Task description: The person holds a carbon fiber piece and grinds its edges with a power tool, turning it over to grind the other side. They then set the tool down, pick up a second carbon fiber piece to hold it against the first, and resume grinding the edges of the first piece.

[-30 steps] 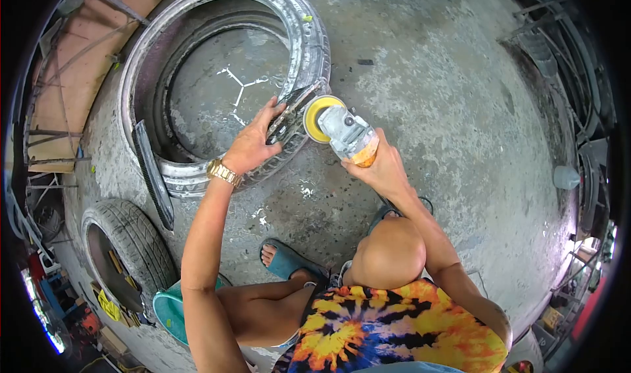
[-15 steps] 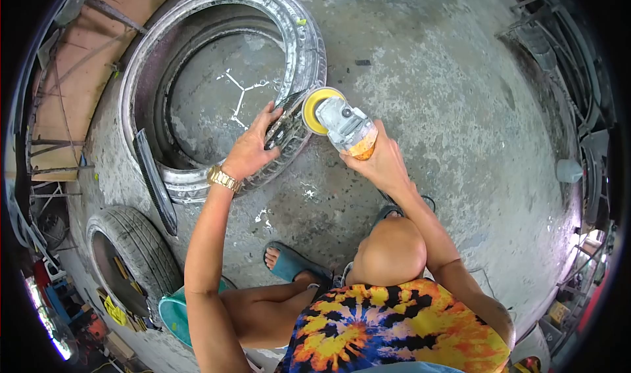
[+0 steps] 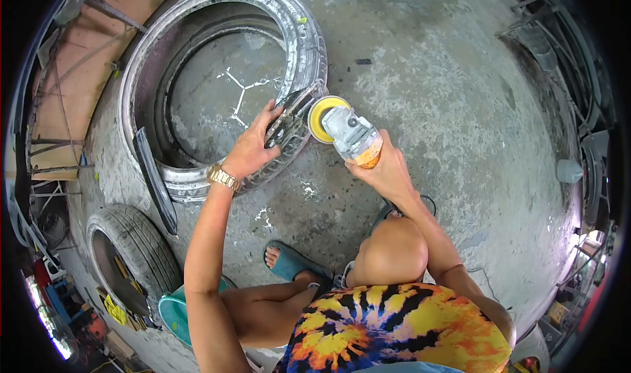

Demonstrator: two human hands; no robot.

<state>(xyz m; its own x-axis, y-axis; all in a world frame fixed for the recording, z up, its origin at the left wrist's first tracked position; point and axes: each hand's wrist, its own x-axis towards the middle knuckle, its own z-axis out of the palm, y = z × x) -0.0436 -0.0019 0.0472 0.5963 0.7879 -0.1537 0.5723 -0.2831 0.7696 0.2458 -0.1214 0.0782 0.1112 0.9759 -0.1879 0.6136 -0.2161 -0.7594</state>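
My right hand (image 3: 386, 159) is closed around an angle grinder (image 3: 351, 131), grey at the head and orange lower down. Its round yellow disc (image 3: 323, 113) faces the end of a dark, patterned strip, probably rubber (image 3: 289, 120), very near it; contact cannot be made out. My left hand (image 3: 253, 143), with a gold watch (image 3: 224, 178) at the wrist, grips that strip over the near right side of a large tire (image 3: 141, 64). The tire lies flat on the floor, dusty white around its sidewall. Part of the strip is hidden by my fingers.
Another dark strip (image 3: 155, 182) leans on the tire's left side. A smaller tire (image 3: 148, 248) stands at lower left beside a teal basin (image 3: 175, 315). Wooden boards (image 3: 72, 77) line the left edge. A small dark scrap (image 3: 363, 62) lies on the concrete floor (image 3: 460, 110).
My right hand has drawn the grinder slightly right and down, so its disc sits a little farther from the strip. My left hand and the tire have hardly moved.
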